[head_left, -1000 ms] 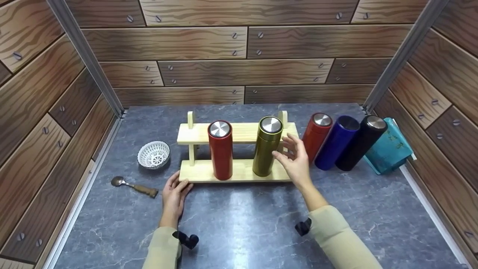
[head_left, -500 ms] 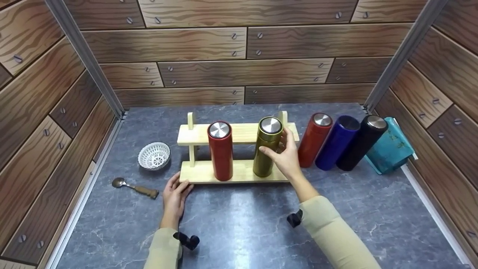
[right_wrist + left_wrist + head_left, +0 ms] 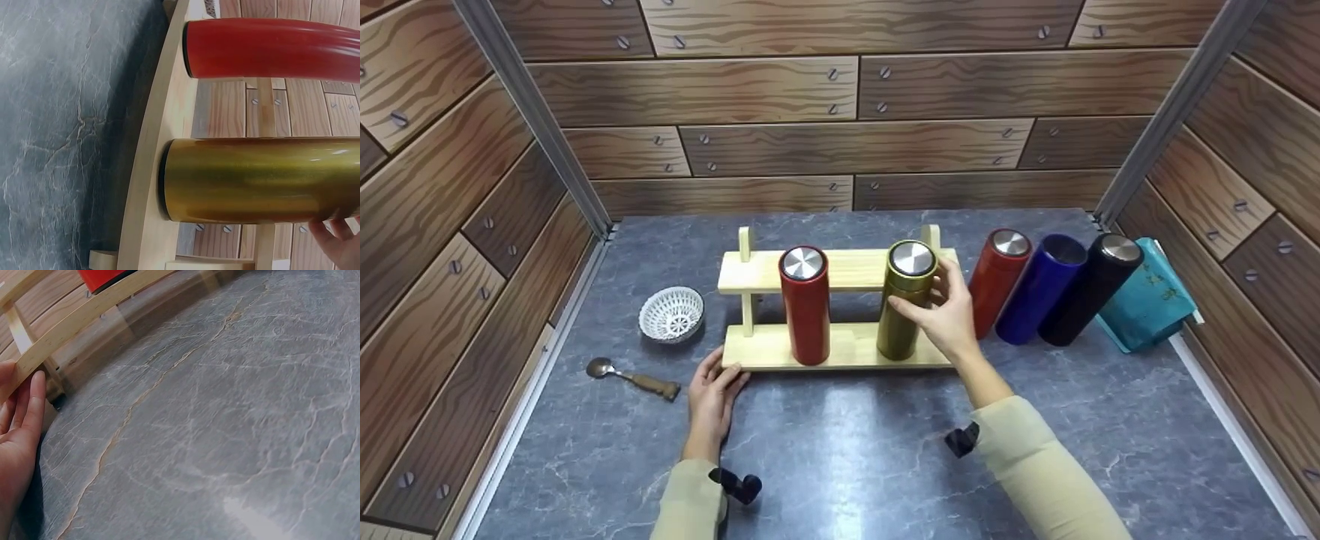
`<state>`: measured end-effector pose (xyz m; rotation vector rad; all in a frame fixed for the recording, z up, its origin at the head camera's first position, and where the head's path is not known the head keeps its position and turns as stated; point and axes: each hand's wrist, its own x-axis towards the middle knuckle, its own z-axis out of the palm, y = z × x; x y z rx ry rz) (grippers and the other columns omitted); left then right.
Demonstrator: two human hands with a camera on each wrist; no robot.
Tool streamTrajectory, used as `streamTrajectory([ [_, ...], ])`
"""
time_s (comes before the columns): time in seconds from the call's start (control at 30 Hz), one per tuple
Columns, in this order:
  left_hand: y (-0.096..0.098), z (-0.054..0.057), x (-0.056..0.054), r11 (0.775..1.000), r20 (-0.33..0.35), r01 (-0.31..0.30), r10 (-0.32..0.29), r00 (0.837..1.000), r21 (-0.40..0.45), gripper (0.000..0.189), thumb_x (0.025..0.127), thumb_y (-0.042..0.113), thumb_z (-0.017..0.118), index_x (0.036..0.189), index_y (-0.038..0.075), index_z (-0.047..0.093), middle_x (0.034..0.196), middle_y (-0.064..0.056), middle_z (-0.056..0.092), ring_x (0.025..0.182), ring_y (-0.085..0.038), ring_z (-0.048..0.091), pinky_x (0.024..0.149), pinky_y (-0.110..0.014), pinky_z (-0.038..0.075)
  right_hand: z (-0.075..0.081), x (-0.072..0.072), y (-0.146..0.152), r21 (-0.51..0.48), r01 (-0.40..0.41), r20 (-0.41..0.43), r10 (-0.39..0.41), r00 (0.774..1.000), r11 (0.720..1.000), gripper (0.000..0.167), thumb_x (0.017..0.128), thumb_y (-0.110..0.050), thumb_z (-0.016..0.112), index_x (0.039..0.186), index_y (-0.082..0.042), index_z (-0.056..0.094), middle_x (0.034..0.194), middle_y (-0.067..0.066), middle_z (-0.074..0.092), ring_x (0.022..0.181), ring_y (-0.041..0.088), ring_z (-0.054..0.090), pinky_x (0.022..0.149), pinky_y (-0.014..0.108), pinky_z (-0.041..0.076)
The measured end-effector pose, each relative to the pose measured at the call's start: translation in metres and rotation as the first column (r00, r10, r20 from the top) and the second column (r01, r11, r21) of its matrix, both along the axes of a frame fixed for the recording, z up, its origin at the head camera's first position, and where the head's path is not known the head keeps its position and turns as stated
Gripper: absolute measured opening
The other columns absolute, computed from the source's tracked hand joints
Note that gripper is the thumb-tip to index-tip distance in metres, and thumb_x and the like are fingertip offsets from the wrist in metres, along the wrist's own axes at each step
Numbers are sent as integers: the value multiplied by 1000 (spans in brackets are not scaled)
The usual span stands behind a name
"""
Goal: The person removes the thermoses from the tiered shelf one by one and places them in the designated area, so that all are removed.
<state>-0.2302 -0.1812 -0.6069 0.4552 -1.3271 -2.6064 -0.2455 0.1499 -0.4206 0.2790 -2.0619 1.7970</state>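
Note:
My right hand (image 3: 949, 315) holds the upper part of a gold thermos bottle (image 3: 896, 330), thumb in front and fingers round its right side. The gold bottle stands upright on the lower board of a two-tier wooden shelf (image 3: 851, 337). Left of it on that board is a red thermos bottle (image 3: 808, 322) with a steel lid. My left hand (image 3: 709, 401) grips the shelf's front left corner, thumb on top. In the left wrist view, fingers (image 3: 36, 396) reach beneath the board. The right wrist view shows the gold bottle's base (image 3: 185, 180) on the board.
Right of the shelf stand another red bottle (image 3: 997, 281), a blue bottle (image 3: 1039, 292) and a black bottle (image 3: 1087, 292), close together. Behind them leans a teal pouch (image 3: 1147, 300). On the left lie a white woven bowl (image 3: 671, 315) and a wooden-handled spoon (image 3: 641, 381).
My right hand has moved in from the gold bottle's right side and taken hold of it. The gold bottle has shifted slightly right. My left hand has stayed at the shelf corner.

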Motion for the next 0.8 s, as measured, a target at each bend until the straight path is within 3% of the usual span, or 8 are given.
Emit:
streamTrajectory([
  [0.33,0,2,0,1000,8,-4,4,1000,-1,54,82,-12,60,132,-2,42,114,-13,50,87,-20,59,81,-36,55,1,9,20,-40,9,-20,-10,1000,999,76,63,5,82,129,2,45,114,15,57,96,23,59,83,44,51],
  [0.63,0,1,0,1000,5,5,-5,1000,14,56,82,-12,60,133,-1,41,118,-14,49,89,-20,60,82,-36,54,5,18,37,-50,80,-45,-82,996,996,74,62,7,82,127,5,45,109,9,58,89,18,58,78,29,51],
  [0.8,-1,1,0,1000,-4,2,-2,1000,20,56,82,-12,61,134,-2,41,117,-14,50,88,-20,60,82,-37,54,8,20,46,-72,104,-44,-108,993,992,75,61,10,81,127,5,44,106,4,58,87,17,59,77,28,51],
])
